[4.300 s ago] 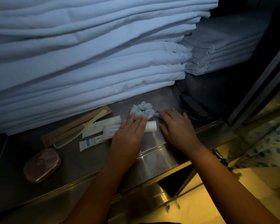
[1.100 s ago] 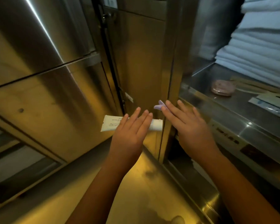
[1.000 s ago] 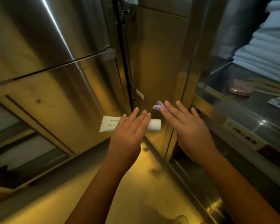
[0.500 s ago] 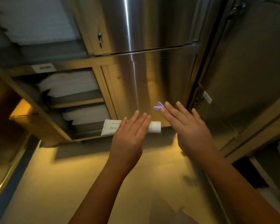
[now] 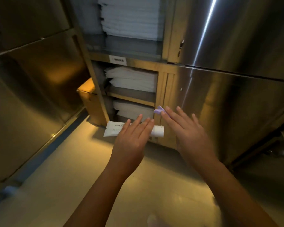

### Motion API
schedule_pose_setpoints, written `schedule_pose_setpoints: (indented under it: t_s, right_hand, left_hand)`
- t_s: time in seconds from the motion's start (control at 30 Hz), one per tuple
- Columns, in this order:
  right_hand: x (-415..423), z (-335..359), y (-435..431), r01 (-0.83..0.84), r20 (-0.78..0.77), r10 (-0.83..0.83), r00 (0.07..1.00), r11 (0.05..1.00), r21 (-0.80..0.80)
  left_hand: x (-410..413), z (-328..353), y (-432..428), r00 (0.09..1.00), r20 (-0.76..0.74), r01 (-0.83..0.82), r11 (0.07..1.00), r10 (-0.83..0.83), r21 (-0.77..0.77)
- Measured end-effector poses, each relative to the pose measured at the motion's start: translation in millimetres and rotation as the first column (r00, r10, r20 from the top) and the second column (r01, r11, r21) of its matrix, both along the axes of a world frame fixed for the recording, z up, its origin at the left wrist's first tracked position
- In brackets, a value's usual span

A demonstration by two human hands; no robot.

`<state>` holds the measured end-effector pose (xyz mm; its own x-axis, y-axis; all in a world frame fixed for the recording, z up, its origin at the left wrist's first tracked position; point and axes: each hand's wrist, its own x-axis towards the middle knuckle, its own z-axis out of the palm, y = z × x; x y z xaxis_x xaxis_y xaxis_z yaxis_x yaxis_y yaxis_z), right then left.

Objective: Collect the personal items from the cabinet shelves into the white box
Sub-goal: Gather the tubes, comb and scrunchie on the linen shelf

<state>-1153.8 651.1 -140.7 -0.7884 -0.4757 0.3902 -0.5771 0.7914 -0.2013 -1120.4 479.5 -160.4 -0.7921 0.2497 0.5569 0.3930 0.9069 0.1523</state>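
My left hand [image 5: 131, 141] is held palm down over the floor and holds a white tube [image 5: 112, 131] beneath its fingers; the tube's capped end sticks out to the right. My right hand [image 5: 188, 136] is beside it, also palm down, pinching a small purple item [image 5: 158, 110] at its fingertips. How the thumbs lie is hidden under both hands. Both hands hover in front of a low open cabinet. No white box is plainly in view.
The open steel cabinet [image 5: 161, 89] has shelves of folded white linens [image 5: 133, 79]. A box [image 5: 86, 92] stands against its left side. Closed steel doors [image 5: 236, 112] fill the right, a steel wall [image 5: 31, 95] the left. Bare floor [image 5: 72, 177] lies below.
My view has swung left, away from the shelf with the soap and comb, to another low cabinet. Both hands keep their items and their pose.
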Motion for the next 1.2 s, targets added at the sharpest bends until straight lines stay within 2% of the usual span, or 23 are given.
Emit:
schedule_pose_setpoints:
  t_s: [0.27, 0.47, 0.87, 1.2]
  right_hand:
    - [-70, -3, -58, -0.286, 0.013, 0.287, 0.958, 0.958, -0.033]
    - [-81, -18, -115, -0.489, -0.005, 0.489, 0.872, 0.871, -0.057]
    - [-91, -18, -251, -0.634, 0.028, 0.635, 0.772, 0.772, -0.035]
    - [-82, -3, -426, -0.685, -0.046, 0.684, 0.728, 0.728, -0.032]
  left_hand:
    - [-23, -3, -36, 0.953, -0.023, -0.302, 0.953, 0.302, 0.004]
    - [-9, -13, -76, 0.871, 0.017, -0.49, 0.871, 0.491, -0.042]
    - [5, -19, -187, 0.771, 0.025, -0.636, 0.772, 0.636, -0.012]
    - [25, -8, -349, 0.717, -0.049, -0.697, 0.716, 0.695, -0.032]
